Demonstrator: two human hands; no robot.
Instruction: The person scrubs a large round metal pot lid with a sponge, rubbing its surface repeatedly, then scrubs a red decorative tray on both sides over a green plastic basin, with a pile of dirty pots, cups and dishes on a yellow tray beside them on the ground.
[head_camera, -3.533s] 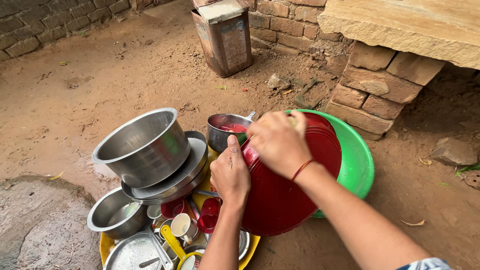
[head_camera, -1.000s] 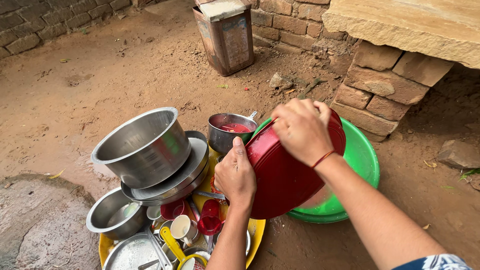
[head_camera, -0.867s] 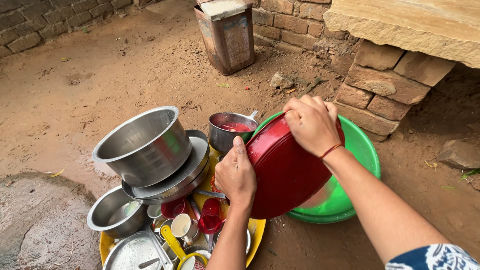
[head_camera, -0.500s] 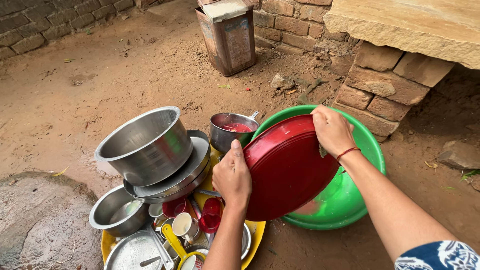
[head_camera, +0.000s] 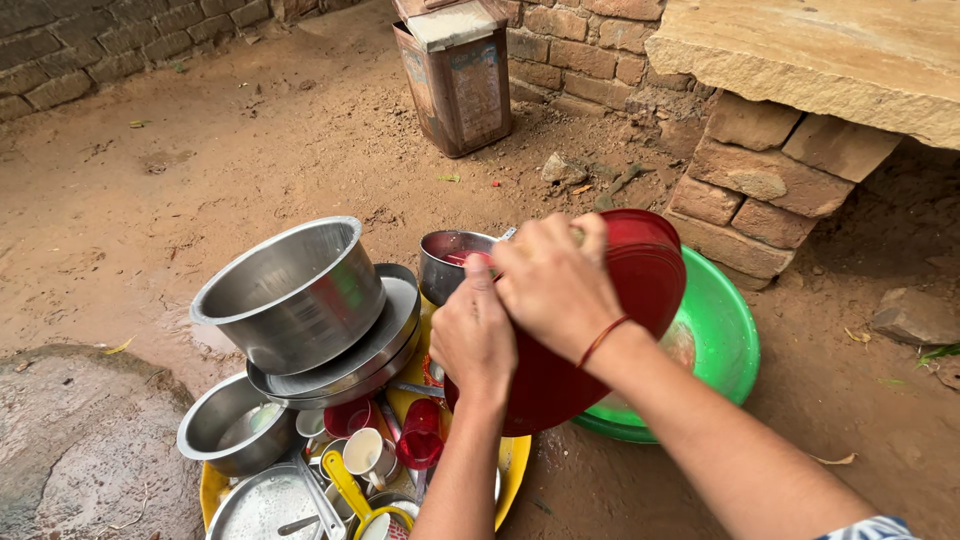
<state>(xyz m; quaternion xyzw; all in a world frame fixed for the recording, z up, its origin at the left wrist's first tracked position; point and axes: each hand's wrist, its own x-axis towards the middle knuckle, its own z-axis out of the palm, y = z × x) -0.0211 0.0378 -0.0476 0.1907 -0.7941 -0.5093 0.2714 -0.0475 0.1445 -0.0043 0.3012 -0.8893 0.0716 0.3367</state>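
A round dark red plate is held tilted on edge above a green plastic basin. My left hand grips the plate's left edge with the thumb up. My right hand, with a red thread on its wrist, presses on the plate's face near the top left and seems to hold a scrubber, mostly hidden under the fingers. The basin rests on the dirt ground to the right of a pile of dishes.
A yellow tray holds steel pots, a steel lid, a small steel pot with red inside, cups and red glasses. A rusty tin can stands beyond. A brick and stone ledge is at the right, a stone slab at the lower left.
My right hand slid from the plate's right rim back across its face to the top left. The left hand kept its grip on the left edge. The plate tilted slightly.
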